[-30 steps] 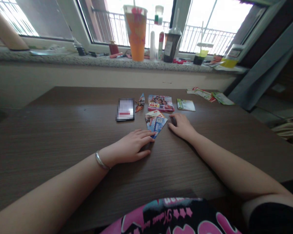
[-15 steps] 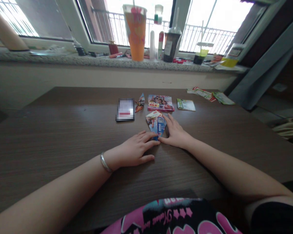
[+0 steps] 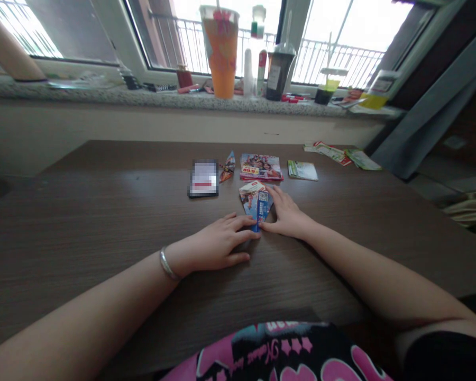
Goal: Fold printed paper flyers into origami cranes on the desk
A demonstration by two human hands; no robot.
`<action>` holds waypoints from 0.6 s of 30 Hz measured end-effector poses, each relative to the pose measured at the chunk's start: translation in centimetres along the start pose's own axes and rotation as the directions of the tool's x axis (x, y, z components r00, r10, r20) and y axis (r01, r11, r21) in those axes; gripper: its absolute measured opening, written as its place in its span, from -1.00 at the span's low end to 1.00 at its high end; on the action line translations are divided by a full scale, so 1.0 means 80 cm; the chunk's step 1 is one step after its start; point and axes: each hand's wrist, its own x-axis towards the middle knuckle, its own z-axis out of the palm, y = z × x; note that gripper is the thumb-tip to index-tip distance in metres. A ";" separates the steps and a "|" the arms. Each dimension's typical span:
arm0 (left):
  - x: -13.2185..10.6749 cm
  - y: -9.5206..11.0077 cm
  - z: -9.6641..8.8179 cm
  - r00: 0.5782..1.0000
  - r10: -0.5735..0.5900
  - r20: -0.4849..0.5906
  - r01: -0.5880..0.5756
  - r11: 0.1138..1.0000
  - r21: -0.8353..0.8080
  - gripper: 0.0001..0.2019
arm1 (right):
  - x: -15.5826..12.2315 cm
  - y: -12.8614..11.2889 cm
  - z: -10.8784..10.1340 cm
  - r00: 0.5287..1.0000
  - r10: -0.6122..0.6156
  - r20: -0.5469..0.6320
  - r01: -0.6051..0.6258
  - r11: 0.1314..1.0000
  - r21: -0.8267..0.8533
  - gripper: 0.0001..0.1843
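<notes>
A folded printed leaflet (image 3: 257,201), kite-shaped with a narrow tip toward me, lies on the brown desk. My left hand (image 3: 223,242) rests on the desk at its lower left, fingers stretched out, with fingertips on the narrow tip. On the other side, my right hand (image 3: 287,214) is spread, its fingers along the leaflet's right edge and its thumb by the lower tip. Just beyond lies a stack of printed leaflets (image 3: 261,166). Left of that stack is a small folded paper piece (image 3: 227,167) with a similar colourful print.
A phone-like device (image 3: 203,179) with a blurred screen lies left of the papers. A small stack of green-and-white cards (image 3: 302,170) and several loose slips (image 3: 333,152) lie to the right. Cups, including a tall orange one (image 3: 222,53), and bottles stand on the windowsill (image 3: 162,100).
The folded leaflet has shifted slightly right and toward me. My hands stay at its edges, with only small finger movements.
</notes>
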 end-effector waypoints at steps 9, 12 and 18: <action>0.000 0.002 -0.007 1.000 0.017 -0.010 -0.018 0.999 -0.034 -0.62 | 0.012 0.023 -0.011 0.996 0.045 -0.080 -0.047 0.999 -0.022 0.06; 0.000 0.003 -0.008 1.000 0.022 -0.004 -0.022 0.999 -0.032 -0.64 | 0.015 0.026 -0.019 0.992 0.091 -0.093 -0.093 0.995 -0.026 0.05; 0.001 0.003 -0.008 0.999 0.042 0.001 -0.042 0.999 -0.021 -0.67 | 0.023 0.039 -0.020 0.977 0.145 -0.155 -0.153 0.987 -0.043 0.01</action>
